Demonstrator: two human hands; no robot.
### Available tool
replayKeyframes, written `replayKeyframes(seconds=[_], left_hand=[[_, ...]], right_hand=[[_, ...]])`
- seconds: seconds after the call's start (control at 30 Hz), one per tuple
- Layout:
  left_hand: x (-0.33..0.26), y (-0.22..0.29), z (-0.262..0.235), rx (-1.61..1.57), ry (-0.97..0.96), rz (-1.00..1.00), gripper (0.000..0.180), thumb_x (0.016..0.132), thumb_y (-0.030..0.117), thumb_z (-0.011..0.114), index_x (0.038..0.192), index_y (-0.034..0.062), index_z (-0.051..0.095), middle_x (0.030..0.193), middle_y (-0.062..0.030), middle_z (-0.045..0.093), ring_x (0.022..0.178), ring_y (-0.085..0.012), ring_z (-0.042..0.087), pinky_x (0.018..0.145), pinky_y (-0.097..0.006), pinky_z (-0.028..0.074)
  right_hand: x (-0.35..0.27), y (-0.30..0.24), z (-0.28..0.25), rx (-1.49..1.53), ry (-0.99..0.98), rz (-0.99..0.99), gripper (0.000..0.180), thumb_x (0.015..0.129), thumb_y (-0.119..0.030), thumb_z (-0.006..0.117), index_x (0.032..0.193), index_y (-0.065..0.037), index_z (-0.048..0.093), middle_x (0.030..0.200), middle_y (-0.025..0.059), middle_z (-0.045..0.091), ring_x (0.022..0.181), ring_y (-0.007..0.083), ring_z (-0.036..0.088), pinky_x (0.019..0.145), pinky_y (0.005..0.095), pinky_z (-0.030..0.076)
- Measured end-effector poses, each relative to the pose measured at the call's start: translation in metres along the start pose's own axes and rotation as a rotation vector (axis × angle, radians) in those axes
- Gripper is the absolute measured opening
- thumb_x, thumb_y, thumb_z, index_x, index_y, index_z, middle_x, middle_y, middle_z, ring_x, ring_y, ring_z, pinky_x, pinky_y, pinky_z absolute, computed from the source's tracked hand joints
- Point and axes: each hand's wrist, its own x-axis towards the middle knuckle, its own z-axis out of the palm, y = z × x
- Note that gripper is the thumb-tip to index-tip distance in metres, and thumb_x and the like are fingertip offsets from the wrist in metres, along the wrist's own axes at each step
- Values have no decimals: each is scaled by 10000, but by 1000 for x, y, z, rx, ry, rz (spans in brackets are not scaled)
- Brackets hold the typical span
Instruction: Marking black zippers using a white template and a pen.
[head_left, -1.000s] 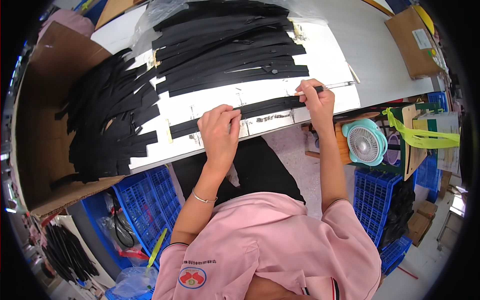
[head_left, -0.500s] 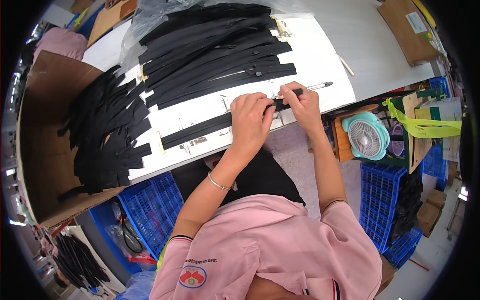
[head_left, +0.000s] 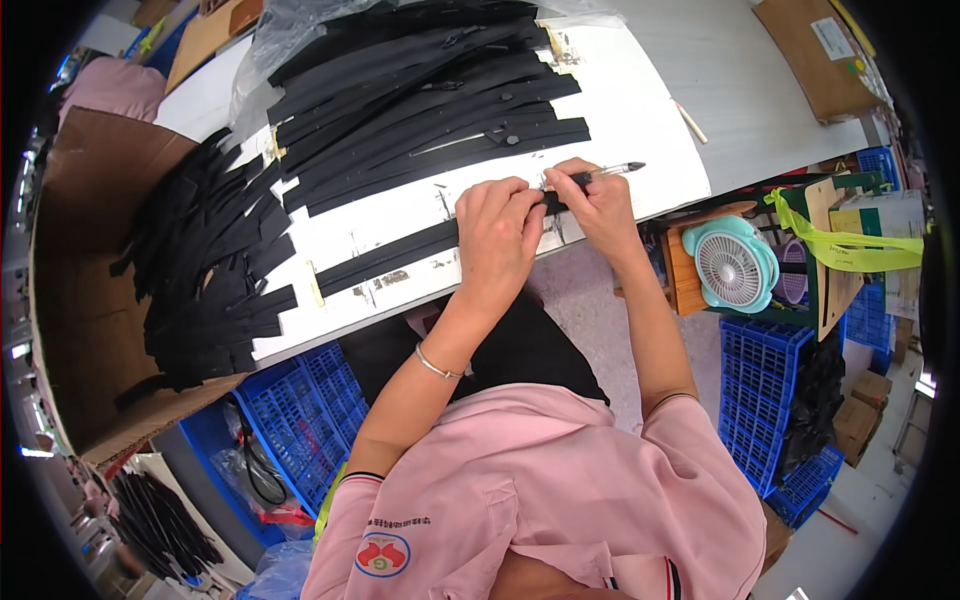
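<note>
A long black zipper strip point(head_left: 390, 255) lies along the near edge of a white board point(head_left: 650, 130). My left hand point(head_left: 495, 235) presses on its right part, thumb and fingers closed around the strip. Beside it, my right hand point(head_left: 600, 210) is closed with its fingertips near the strip's right end. A pen point(head_left: 612, 170) with a clear barrel sticks out of that hand toward the right; the fingertips hide part of the strip's end. Farther up the board, many black strips point(head_left: 430, 110) lie side by side, a few with small dark pulls.
At the left, a cardboard box point(head_left: 85, 190) lies open beside a heap of black strips point(head_left: 210, 270). A thin white stick point(head_left: 690, 122) rests right of the board. Below the table edge are a turquoise fan point(head_left: 735, 262) and blue crates point(head_left: 760, 390). Another carton point(head_left: 815, 60) stands far right.
My right hand has shifted slightly left, and the pen with it, its tip now farther left. My left hand has moved a little left along the strip.
</note>
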Motion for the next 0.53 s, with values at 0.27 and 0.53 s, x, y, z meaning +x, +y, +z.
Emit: replayKeyframes(seconds=[0.27,0.53], left_hand=[[-3,0,-1,-10,-4,-5,178,813,95,789,983,65,746,1079,-51,692,1055,-265,612,972,-404,420],[-3,0,-5,-33,-15,-23,186,815,107,789,992,82,740,1100,-49,696,1085,-267,602,989,-409,416]], right_hand=[[-8,1,-15,132,-118,54,205,969,-90,665,825,46,720,744,33,702,655,62,594,575,223,446],[-6,5,-7,-76,-74,-101,214,954,-136,694,796,1,737,632,35,676,528,110,546,505,261,411]])
